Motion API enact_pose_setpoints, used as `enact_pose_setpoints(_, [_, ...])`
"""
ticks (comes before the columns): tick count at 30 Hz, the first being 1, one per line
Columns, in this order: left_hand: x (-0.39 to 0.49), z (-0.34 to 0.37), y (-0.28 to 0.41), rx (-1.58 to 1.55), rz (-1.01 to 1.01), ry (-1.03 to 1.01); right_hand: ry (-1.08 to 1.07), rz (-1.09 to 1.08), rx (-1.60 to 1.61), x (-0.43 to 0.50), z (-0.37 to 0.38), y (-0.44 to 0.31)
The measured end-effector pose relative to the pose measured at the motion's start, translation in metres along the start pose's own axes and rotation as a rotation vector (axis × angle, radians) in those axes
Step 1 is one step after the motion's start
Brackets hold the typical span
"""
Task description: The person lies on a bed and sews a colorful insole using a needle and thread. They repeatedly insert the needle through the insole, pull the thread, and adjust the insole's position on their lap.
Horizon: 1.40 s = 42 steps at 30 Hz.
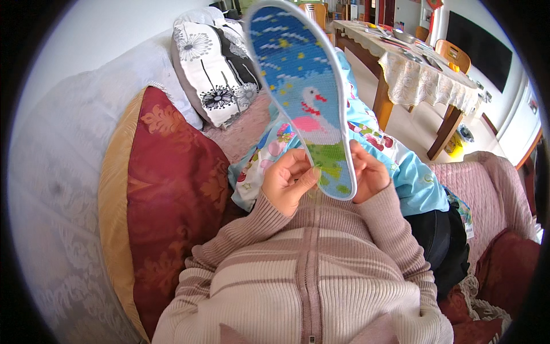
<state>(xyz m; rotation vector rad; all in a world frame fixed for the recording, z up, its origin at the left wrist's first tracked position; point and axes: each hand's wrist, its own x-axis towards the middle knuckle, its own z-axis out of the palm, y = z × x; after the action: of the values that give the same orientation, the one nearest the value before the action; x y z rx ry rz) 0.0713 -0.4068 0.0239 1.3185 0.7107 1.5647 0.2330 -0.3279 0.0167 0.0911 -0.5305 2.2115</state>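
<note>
An embroidered cross-stitch insole (318, 116) with a white edge stands raised in front of my chest, its stitched face towards me. It shows a white swan on blue water, with yellow dots above and green below. My left hand (287, 180) pinches its left edge near the narrow heel end, thumb in front. A thin yellow-green thread lies by that thumb. On the other side my right hand (370, 174) has curled fingers at the insole's right edge, partly hidden behind it. Whether those fingers hold anything is not visible.
A light blue patterned quilt (412, 189) covers my legs. On the left, a red and gold cushion (180, 202) and a black and white flowered cushion (215, 73) rest on the sofa (64, 172). Beyond, a cloth-covered table (412, 81) bears a metal bowl (404, 36) and utensils.
</note>
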Motion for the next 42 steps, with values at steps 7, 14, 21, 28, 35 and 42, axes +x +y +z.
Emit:
enact_pose_setpoints(7, [0.004, -0.006, 0.003, -0.001, -0.013, 0.021, 0.172, -0.475, -0.013, -0.029, -0.022, -0.087])
enact_pose_setpoints(14, [0.009, -0.018, -0.012, -0.489, -0.196, -0.157, 0.247, -0.682, -0.602, -0.035, 0.000, -0.072])
enact_pose_setpoints(21, [0.028, -0.024, -0.035, -1.225, -0.383, -0.863, -0.111, -0.824, -1.769, -0.045, 0.065, 0.000])
enact_pose_setpoints(28, [0.034, -0.022, -0.032, -1.242, -0.387, -0.953, -0.150, -1.116, -1.987, -0.037, 0.077, 0.014])
enact_pose_setpoints(35, [0.029, -0.022, -0.034, -1.207, -0.376, -0.916, -0.098, -1.134, -1.971, -0.037, 0.078, 0.019])
enact_pose_setpoints(42, [0.031, -0.022, -0.033, -1.175, -0.372, -0.920, -0.134, -1.138, -1.961, -0.037, 0.079, 0.020])
